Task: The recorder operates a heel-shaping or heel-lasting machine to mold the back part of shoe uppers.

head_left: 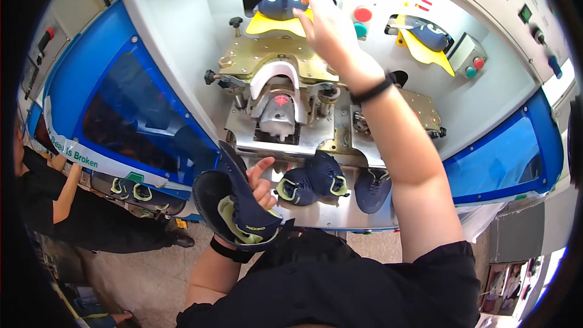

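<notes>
My left hand (261, 185), index finger stretched out, grips a dark blue shoe upper (246, 206) with a light green lining, above the front edge of the machine. My right hand (328, 30) reaches up to the back panel. Its thumb and fingers are round the right end of another dark blue shoe upper (276, 5), which sits in an opening over a yellow plate (276, 24). Below it stands a metal mould (278, 115) with a white curved pad (276, 74) over it; nothing lies on this mould.
Two dark uppers (313, 182) and another dark shoe part (371, 189) lie on the metal ledge. A second upper (428, 33) sits over a yellow plate at right. Red and green buttons (362, 15) are near my right hand. Another person (79, 206) is at far left.
</notes>
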Demonstrator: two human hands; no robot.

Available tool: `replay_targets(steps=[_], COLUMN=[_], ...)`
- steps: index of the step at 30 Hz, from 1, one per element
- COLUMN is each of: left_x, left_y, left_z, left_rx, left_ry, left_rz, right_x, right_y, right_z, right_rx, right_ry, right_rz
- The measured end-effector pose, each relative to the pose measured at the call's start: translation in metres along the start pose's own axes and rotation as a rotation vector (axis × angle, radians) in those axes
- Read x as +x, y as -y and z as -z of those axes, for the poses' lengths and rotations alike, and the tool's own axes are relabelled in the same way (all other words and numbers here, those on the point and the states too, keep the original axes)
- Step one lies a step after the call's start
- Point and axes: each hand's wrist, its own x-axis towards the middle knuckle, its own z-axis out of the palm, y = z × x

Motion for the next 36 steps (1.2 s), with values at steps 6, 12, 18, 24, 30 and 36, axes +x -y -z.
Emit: replay_targets(steps=[6, 12, 18, 24, 30, 36], left_x=[-0.008, -0.014, -0.006, 0.028, 0.041, 0.036], left_y=[-0.013, -0.038, -0.031, -0.042, -0.041, -0.037], left_z=[-0.004, 0.043, 0.079, 0.086, 0.071, 0.078], left_rx=[-0.178, -0.193, 0.032, -0.274, -0.099, -0.130], left_ry=[-0.386, -0.243, -0.321, -0.275, -0.385, -0.347], left_rz=[-0.007, 0.153, 0.243, 0.350, 0.321, 0.279], right_x=[0.036, -0.137, -0.208, -0.196, -0.199, -0.203], right_y=[0.007, 0.148, 0.157, 0.139, 0.147, 0.145], right_z=[-0.049, 0.007, -0.017, -0.036, -0.033, -0.039], right_rx=[0.050, 0.004, 0.104, -0.051, 0.071, 0.106], right_ry=[0.371, 0.333, 0.489, 0.578, 0.529, 0.503], right_rz=[-0.257, -0.068, -0.417, -0.192, -0.374, -0.373])
